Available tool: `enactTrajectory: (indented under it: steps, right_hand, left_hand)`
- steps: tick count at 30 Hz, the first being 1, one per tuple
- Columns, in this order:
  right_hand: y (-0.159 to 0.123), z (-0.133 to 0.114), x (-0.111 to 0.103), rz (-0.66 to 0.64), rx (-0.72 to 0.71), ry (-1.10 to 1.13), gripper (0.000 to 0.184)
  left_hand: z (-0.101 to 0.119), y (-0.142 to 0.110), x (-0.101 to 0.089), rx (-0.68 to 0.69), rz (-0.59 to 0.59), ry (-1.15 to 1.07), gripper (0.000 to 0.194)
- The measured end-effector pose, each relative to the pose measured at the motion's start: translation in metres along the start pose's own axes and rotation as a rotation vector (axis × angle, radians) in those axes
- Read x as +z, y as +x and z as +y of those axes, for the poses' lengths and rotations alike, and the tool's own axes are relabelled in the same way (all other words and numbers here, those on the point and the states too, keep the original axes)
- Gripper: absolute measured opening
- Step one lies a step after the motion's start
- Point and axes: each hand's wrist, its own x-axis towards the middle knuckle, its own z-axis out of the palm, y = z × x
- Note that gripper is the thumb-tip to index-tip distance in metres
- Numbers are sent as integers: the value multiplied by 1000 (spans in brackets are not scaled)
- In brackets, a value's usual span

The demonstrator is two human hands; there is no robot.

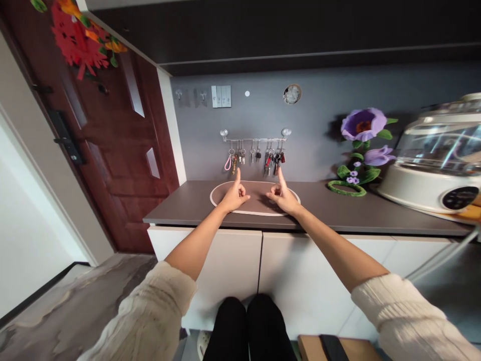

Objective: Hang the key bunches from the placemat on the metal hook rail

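Above a brown oval mat point(259, 193) with a pale rim, both of my arms reach forward. My left hand point(235, 194) has its index finger pointing up and its thumb stretched inward, the other fingers curled, with nothing in it. Mirroring it, my right hand point(282, 194) also points its index finger up with the thumb out, and holds nothing. Beyond the fingertips, several keys on rings point(269, 159) hang from a wall-mounted hook rail point(255, 140). A pink loop point(228, 162) dangles at the rail's left end. The hands are apart from each other.
The mat lies on a dark countertop point(319, 215) over white cabinet doors point(296, 265). To the right stand purple fabric flowers point(363, 125) and a cream appliance with a clear body point(424, 185). A dark red door point(124, 165) is at left; a dark cabinet point(285, 35) overhangs.
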Motion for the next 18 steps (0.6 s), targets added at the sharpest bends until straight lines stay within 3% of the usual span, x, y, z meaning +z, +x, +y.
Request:
enactTrajectory:
  steps: [5,11,14,18]
  right_hand:
    - [-2,-1,1,21,22,-4,81]
    - [13,15,-7,17,106,-91,75]
    - [39,27,-22,155,105,-222,73]
    - [87,37,-47,390,105,-363,96]
  left_hand:
    - [1,-2,2,-52,24,-39,101]
    - [-10,13,-7,-231,231,-4,92]
    - [-20,37,-22,-331,339,126,91]
    - [-35,79,-38,-426,403,327,96]
